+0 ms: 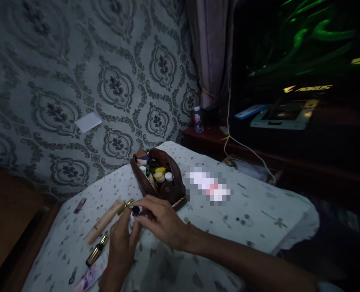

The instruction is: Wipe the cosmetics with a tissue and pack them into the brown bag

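Between my two hands is a small white bottle with a black cap (135, 210), partly hidden by fingers. My left hand (120, 241) is closed around its lower part. The fingers and thumb of my right hand (163, 221) curl around it from the other side, close to the cap. Just beyond my hands stands an unzipped brown cosmetic bag (177, 184), filled with several bottles and jars with white and yellow lids. Left of my hands lie a slim gold tube (125, 207), a long beige box (104, 221) and a black-and-gold tube (97, 250).
A purple-and-white tube (90, 278), a small dark clip-like item (73, 275) and a small pinkish item (80, 205) lie on the patterned tablecloth (243, 235). A blurred-out item sits right of the bag. Behind are a bottle (198, 120), a white cable (249, 151) and a dark computer case.
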`<action>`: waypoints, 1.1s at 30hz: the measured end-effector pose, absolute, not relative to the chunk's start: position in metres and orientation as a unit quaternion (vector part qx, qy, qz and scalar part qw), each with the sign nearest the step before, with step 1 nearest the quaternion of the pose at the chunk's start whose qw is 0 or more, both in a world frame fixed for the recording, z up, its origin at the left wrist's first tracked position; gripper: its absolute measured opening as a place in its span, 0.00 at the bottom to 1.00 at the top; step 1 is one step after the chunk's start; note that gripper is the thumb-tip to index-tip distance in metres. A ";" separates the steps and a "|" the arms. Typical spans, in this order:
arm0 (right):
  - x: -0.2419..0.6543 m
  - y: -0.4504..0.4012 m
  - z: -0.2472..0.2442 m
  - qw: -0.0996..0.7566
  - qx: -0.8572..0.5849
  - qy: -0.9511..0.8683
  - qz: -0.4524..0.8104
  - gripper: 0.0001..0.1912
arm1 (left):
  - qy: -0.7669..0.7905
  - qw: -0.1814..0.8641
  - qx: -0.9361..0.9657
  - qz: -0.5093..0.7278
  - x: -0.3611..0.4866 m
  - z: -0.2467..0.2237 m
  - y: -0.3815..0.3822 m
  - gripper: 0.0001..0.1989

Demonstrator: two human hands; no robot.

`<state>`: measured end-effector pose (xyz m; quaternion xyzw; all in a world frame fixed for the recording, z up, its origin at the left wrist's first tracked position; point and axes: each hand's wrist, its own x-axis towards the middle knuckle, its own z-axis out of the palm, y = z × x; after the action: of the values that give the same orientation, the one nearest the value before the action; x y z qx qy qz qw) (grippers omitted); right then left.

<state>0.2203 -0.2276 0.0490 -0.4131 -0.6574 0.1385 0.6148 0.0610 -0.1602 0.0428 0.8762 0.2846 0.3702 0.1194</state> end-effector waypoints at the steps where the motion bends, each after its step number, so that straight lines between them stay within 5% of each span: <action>1: 0.223 -0.228 0.047 0.609 -0.412 -0.663 0.142 0.11 | 0.270 0.098 0.886 0.364 0.062 0.041 -0.161 0.12; 8: 0.260 -0.229 0.067 0.585 -0.358 -0.722 0.088 0.04 | 0.202 0.040 0.922 0.328 0.083 0.065 -0.162 0.09; 14: 0.321 -0.219 0.140 0.640 -0.410 -0.648 0.052 0.04 | 0.184 0.189 0.914 0.308 0.132 0.155 -0.123 0.10; 19: 0.345 -0.199 0.167 0.656 -0.401 -0.639 0.005 0.07 | 0.154 0.301 0.892 0.298 0.168 0.201 -0.091 0.21; 25: 0.352 -0.187 0.173 0.585 -0.377 -0.718 0.001 0.10 | 0.116 0.337 0.903 0.240 0.185 0.209 -0.088 0.23; 33: 0.369 -0.181 0.172 0.632 -0.407 -0.658 -0.040 0.07 | 0.256 0.374 0.843 0.290 0.138 0.174 -0.070 0.23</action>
<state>0.3690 -0.1805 0.1719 -0.4067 -0.6581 -0.0402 0.6323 0.1376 -0.0699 0.1739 0.8429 0.2558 0.2900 0.3741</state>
